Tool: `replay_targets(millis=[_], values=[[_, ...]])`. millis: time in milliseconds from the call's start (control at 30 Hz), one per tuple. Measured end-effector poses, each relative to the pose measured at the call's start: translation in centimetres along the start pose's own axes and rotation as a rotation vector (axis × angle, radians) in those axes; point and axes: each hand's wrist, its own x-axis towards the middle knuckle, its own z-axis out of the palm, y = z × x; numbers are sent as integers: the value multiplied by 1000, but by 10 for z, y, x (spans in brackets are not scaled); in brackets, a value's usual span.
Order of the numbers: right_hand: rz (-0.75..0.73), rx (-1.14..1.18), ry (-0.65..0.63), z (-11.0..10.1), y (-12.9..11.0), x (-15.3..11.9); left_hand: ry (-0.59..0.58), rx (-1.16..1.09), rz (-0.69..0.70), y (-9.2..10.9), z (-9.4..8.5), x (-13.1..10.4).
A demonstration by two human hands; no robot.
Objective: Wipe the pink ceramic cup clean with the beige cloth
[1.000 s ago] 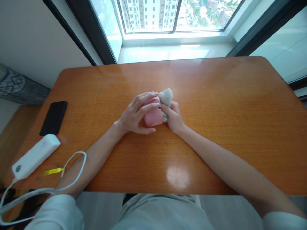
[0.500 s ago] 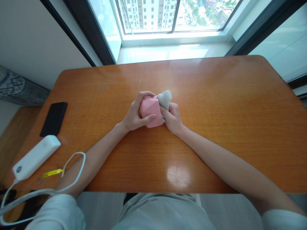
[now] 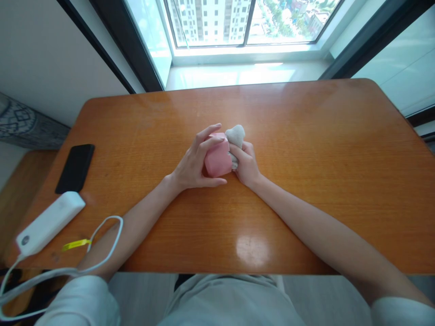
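A small pink box-like object (image 3: 218, 162) with angled faces is at the middle of the table, between my two hands. My left hand (image 3: 199, 160) is spread around its left side. One finger lies across the object's top and another stretches past it, while the thumb is extended below its lower edge, apart from it. My right hand (image 3: 247, 164) is closed on a bunched whitish-grey cloth (image 3: 235, 135), which pokes out above and below the fingers. The cloth meets the pink object's right side. I cannot see the object's underside.
On the left of the brown wooden table (image 3: 306, 181) lie a black phone (image 3: 75, 168) and a white power bank-like device (image 3: 50, 224). A white cable (image 3: 117, 235) with a yellow tag (image 3: 75, 245) loops over my left forearm. A window stands beyond the far edge.
My left hand has loosened: its thumb has come off the pink object and its fingers have spread. The object has turned and shifted slightly right; the cloth has moved slightly up and right.
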Motion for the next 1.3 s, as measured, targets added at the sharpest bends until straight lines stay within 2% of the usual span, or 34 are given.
replay_targets(millis=[100, 200, 267, 333, 400, 467, 533, 633, 700, 833, 967, 1100, 1300], values=[[6, 24, -2, -1, 2, 1, -34, 93, 70, -2, -1, 1], [-13, -16, 2, 0, -1, -1, 2, 82, -19, 2, 1, 3], [-43, -67, -2, 0, -3, -3, 58, -4, -158, 7, 2, 5], [-74, -132, -15, 0, -4, -6, 105, -122, -364, 14, 3, 6], [-105, -186, -23, 0, -4, -8, 113, -192, -561, 20, 3, 7], [-119, -205, -24, 0, -4, -8, 90, -209, -655, 22, 5, 7], [-98, -181, -26, 0, -4, -8, 107, -209, -614, 20, 7, 5], [-51, -123, -33, 0, -4, -6, 165, -120, -388, 9, 8, 0], [-25, -72, -21, 0, -3, -4, 103, 8, -227, -1, 5, -3], [30, 45, 0, -2, 3, 1, -121, 201, -16, -16, -4, -5], [0, 25, -5, -2, 2, 1, -102, 277, 143, -19, -6, -5], [-34, -41, -19, 0, -6, -2, -40, 263, 89, -10, -3, -3], [-83, -140, -32, -1, -4, -7, -6, 22, -198, 2, -3, -1]])
